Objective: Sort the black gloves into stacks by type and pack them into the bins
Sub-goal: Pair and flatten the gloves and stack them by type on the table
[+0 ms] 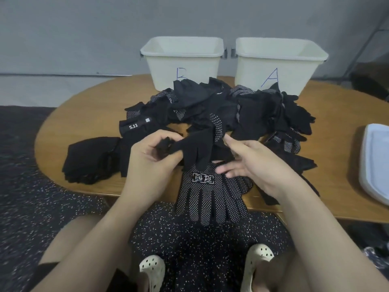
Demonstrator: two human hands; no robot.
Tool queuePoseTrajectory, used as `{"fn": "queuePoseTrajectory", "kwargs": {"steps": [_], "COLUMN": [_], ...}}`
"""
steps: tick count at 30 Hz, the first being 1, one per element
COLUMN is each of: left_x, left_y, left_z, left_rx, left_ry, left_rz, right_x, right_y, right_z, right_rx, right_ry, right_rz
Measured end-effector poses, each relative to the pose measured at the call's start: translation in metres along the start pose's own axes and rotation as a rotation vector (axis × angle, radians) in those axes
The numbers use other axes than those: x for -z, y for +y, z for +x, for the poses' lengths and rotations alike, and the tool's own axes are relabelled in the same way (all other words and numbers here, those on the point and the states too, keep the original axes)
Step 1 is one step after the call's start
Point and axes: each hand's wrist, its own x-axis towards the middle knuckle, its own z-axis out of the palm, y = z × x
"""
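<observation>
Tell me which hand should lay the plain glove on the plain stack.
Left, probably. The left hand already pinches the plain glove, and the plain stack lies on its side.

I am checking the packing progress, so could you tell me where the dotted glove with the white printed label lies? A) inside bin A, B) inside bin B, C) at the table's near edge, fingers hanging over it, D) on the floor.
C: the dotted glove lies at the near edge of the table, below both hands, its fingers hanging past the edge.
</observation>
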Motion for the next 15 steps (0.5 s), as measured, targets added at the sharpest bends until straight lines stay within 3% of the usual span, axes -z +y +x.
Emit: {"fn": "queuePoseTrajectory", "kwargs": {"steps": [5,11,13,15], "left_x": [0.007,0.022,0.025,0.027], "left_y": [0.002,-0.005,-0.008,-0.010], "left_z": [-0.010,-0.022,-0.027,-0.028], "left_rx": [-0.054,-0.177,-0.109,0.045], "left_ry": [-0.006,-0.215,-0.266,-0.316], "left_rz": [0.029,0.152,0.136,-0.074], "right_x": [-0.007,-0.012,-0.012,-0.011], "right_y": [-0.003,-0.004,-0.005,-0.004], "right_z": [0.002,0.004,0.005,0.005], "right_rx": [-0.185,0.007,0.077,0.101], "right_ry": [-0.201,-0.310,-0.312,-0.292], "right_rz": [0.192,0.306,0.324,0.302]}}
